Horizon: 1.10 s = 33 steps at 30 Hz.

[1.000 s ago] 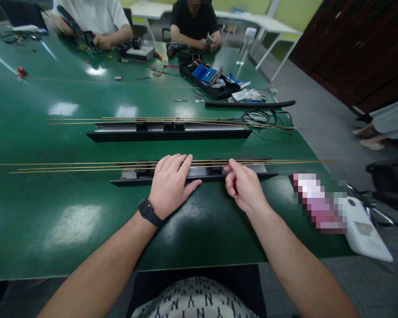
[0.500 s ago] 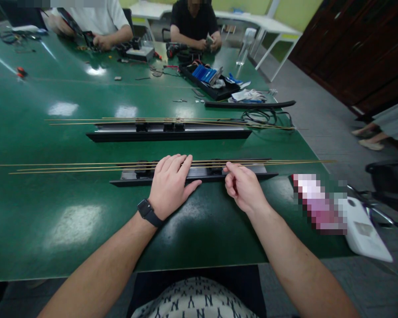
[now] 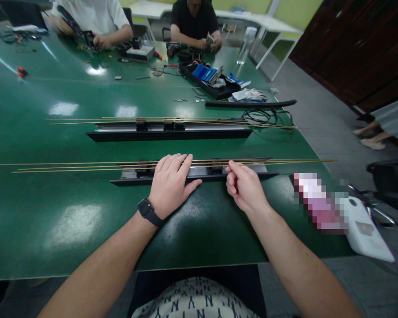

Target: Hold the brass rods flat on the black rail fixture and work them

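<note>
A long black rail (image 3: 129, 177) lies across the green table (image 3: 69, 221) in front of me, with three thin brass rods (image 3: 69, 166) laid along its top. My left hand (image 3: 170, 183), a black watch on its wrist, lies flat on the rail and rods with fingers stretched out. My right hand (image 3: 243, 187) is curled, thumb and forefinger pinched on one brass rod a little to the right.
A second black rail (image 3: 169, 132) with brass rods lies farther back. Beyond it are a black tray of blue parts (image 3: 208, 81), coiled cable (image 3: 262, 115) and a black strip (image 3: 252, 104). Two people work at the far end. A white device (image 3: 365, 229) sits at the right edge.
The nearest brass rod has slid slightly to the right with my pinching right hand. My left hand has stayed put.
</note>
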Motion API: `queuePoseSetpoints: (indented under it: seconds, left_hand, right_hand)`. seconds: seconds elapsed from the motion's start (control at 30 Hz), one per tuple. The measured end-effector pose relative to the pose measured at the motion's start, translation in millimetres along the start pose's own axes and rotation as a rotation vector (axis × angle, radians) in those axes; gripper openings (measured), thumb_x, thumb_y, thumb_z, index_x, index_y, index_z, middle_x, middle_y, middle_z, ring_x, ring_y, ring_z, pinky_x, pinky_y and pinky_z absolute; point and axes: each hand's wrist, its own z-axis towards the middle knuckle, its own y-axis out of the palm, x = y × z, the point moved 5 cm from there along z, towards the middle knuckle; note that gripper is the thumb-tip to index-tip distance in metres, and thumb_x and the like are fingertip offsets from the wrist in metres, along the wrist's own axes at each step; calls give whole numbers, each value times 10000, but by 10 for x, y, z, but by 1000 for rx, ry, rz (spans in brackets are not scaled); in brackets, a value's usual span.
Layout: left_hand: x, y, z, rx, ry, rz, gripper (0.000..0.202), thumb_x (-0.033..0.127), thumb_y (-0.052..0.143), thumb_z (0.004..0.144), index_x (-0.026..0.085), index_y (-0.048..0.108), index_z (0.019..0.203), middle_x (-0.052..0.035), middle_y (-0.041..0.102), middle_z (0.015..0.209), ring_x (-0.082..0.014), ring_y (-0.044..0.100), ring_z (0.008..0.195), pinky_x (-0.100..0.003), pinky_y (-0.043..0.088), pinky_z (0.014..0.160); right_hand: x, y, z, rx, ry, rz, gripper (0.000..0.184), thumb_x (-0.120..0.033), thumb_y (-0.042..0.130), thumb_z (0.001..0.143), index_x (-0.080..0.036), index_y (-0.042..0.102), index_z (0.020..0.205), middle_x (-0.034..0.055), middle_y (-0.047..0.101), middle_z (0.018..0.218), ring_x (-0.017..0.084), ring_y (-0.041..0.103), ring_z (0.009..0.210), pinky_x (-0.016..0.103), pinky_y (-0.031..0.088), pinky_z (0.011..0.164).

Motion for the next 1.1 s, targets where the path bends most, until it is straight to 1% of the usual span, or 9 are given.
queuePoseSetpoints:
  seconds: [0.13, 0.27, 0.43, 0.53, 0.73, 0.87, 1.1]
  left_hand:
    - [0, 2, 0, 1, 2, 2, 612, 474, 627, 945, 136, 533, 1446, -165, 628, 1380, -335, 543, 1322, -508, 355, 1181]
    - [0, -8, 0, 3, 3, 0, 602, 466, 630, 945, 139, 538, 1442, -166, 632, 1376, -334, 545, 1322, -515, 360, 1177]
    - [-1, -12, 0, 1, 4, 15, 621, 479, 626, 947, 120, 532, 1446, -169, 628, 1381, -337, 545, 1317, -514, 358, 1177]
    - [0, -5, 3, 2, 3, 8, 617, 475, 633, 943, 131, 534, 1445, -169, 632, 1377, -338, 547, 1316, -520, 364, 1172]
    - [3, -4, 1, 5, 7, 7, 618, 476, 633, 942, 124, 536, 1441, -173, 632, 1376, -339, 546, 1318, -516, 364, 1172]
    - [-2, -4, -2, 4, 3, 2, 612, 475, 629, 943, 138, 535, 1446, -167, 631, 1379, -340, 546, 1319, -517, 361, 1176]
    - [-2, 6, -2, 5, -1, -6, 607, 469, 631, 939, 159, 532, 1452, -160, 632, 1374, -340, 547, 1323, -518, 358, 1178]
  right_hand:
    - [3, -6, 2, 4, -7, -17, 320, -437, 788, 832, -175, 611, 785, -61, 507, 423, 61, 345, 277, 168, 201, 272]
    - [-6, -4, -5, 7, -1, -70, 343, -475, 777, 832, -175, 615, 795, -50, 527, 414, 68, 349, 267, 174, 199, 268]
    - [-10, 21, -23, -19, 9, -90, 349, -489, 773, 830, -173, 628, 830, -46, 543, 425, 72, 366, 267, 171, 194, 272]
    - [-10, 29, -23, -25, 8, -98, 349, -488, 783, 819, -179, 622, 830, -49, 541, 421, 72, 365, 268, 168, 193, 273]
    - [-10, 28, -12, -31, 1, -69, 342, -472, 797, 812, -180, 621, 839, -61, 522, 425, 65, 348, 277, 165, 205, 276]
    - [5, 14, -5, -27, -1, -48, 323, -450, 797, 821, -173, 632, 850, -65, 516, 437, 62, 353, 282, 164, 204, 278]
    - [7, 8, -6, -3, -13, -19, 331, -447, 807, 815, -176, 617, 802, -66, 501, 428, 61, 355, 280, 161, 214, 270]
